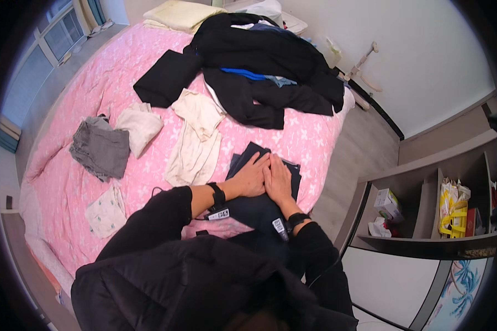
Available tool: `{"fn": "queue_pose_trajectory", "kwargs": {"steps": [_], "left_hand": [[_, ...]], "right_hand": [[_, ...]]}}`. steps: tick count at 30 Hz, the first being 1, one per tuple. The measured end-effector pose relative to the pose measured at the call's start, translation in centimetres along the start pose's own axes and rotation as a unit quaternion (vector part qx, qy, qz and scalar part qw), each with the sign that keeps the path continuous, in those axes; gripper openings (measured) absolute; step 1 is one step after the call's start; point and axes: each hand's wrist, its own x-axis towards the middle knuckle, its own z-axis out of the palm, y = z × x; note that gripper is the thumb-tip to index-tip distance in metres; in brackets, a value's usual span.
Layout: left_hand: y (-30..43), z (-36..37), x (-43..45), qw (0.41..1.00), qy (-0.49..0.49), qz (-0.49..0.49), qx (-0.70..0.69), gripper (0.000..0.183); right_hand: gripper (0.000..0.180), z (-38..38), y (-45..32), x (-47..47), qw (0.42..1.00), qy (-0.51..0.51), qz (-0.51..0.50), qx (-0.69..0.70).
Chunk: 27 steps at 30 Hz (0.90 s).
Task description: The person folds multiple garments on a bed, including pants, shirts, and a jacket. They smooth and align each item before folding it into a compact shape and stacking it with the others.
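A dark navy garment (248, 211), partly folded and apparently trousers, lies on the bed right in front of me. My left hand (250, 176) is laid palm down on its upper part. Beside it, touching at the fingers, my right hand (278, 180) presses flat on the same cloth. Neither hand grips the fabric. Layers of dark cloth stick out beyond my fingertips and to the right. The lower end of the garment runs toward my body, where my black jacket hides it. Both wrists wear black straps with tags.
Pink patterned bedding (149, 173) covers the bed. Cream long garment (196, 140), folded grey garment (101, 149), folded cream cloth (140, 126) and small printed cloth (107, 211) lie leftward. Beyond are a folded black garment (170, 78) and a black clothes heap (261, 51). Shelving (428, 202) stands right.
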Motion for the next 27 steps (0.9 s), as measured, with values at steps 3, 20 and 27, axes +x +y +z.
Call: {"fn": "queue_pose_trajectory", "kwargs": {"steps": [3,20,27], "left_hand": [[-0.6,0.2,0.1,0.995,0.03,-0.014,-0.094,0.058],[-36.6,-10.3,15.0,0.694,0.37,-0.503,-0.359,0.094],[-38.9,-10.0,18.5,0.452,0.517,-0.569,-0.452,0.077]], "right_hand": [[0.059,0.3,1.1,0.8,0.997,-0.044,0.05,0.045],[0.065,2.2,0.6,1.4,0.996,-0.011,0.006,-0.086],[0.065,2.7,1.2,1.7,0.998,-0.008,0.013,-0.065]]}}
